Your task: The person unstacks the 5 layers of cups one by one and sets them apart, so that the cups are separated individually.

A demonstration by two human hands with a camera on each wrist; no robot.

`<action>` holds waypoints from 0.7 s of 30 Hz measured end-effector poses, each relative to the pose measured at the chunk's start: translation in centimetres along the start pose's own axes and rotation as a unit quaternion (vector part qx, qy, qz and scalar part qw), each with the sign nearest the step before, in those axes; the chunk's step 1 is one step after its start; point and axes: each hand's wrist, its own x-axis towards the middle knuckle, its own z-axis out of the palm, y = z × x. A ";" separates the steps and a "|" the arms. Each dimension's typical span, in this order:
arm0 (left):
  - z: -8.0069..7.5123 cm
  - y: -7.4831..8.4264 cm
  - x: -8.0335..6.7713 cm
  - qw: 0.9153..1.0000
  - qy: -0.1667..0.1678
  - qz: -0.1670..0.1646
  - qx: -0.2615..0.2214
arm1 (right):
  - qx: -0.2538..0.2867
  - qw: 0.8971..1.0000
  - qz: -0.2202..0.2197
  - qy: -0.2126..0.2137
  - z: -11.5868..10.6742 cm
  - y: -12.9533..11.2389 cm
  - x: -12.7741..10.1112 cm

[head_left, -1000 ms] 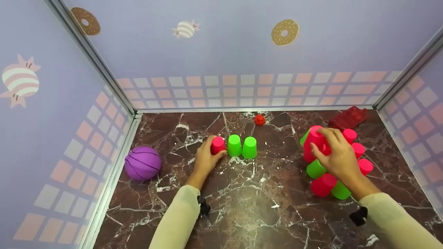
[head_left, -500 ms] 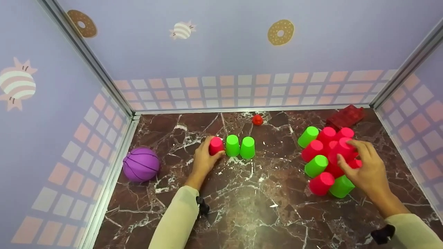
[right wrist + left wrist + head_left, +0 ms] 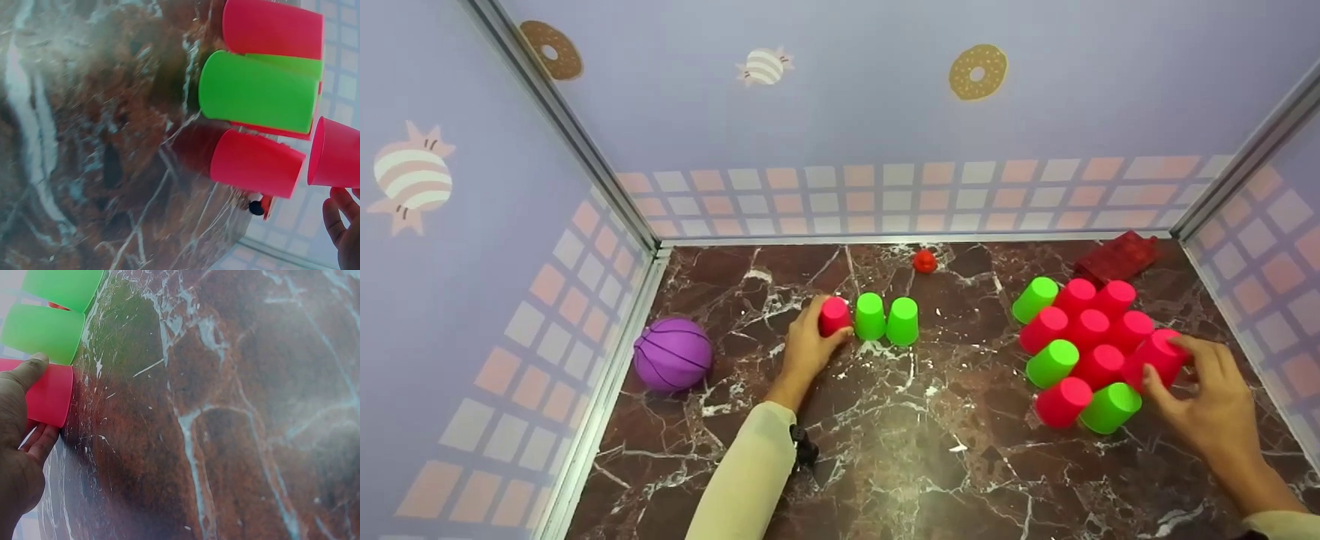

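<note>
- Head view: a pink cup [image 3: 834,316], left end of a three-cup row, is gripped by the left hand [image 3: 804,351]; at 3 o'clock, a raised pink cup [image 3: 1156,358] is pinched by the right hand [image 3: 1211,409] beside the cup cluster [image 3: 1076,352].
- Left wrist view: thumb and fingers are curled round the pink cup [image 3: 49,395] on the marble surface [image 3: 225,410].
- Right wrist view: the raised pink cup [image 3: 336,153] is held above the fingertips [image 3: 337,216].

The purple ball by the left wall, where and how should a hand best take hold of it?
Probably from above, fingers spread over the top and down opposite sides of the purple ball. It is round, so there is no edge to pinch, and the left wall stands close beside it, while its top and right side are open.
</note>
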 end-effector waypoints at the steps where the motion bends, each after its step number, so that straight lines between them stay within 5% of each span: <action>1: -0.1 0.5 0.0 1.000 -0.004 -0.006 0.000 | -0.003 1.000 0.000 0.001 -0.2 0.2 -0.2; 13: -0.8 2.1 0.1 0.998 -0.027 -0.047 0.008 | -0.026 1.000 0.013 0.005 -1.5 1.2 -2.0; 21: -0.6 1.6 0.0 0.999 -0.018 -0.030 0.017 | -0.041 0.999 0.023 -0.022 -0.8 1.9 -4.0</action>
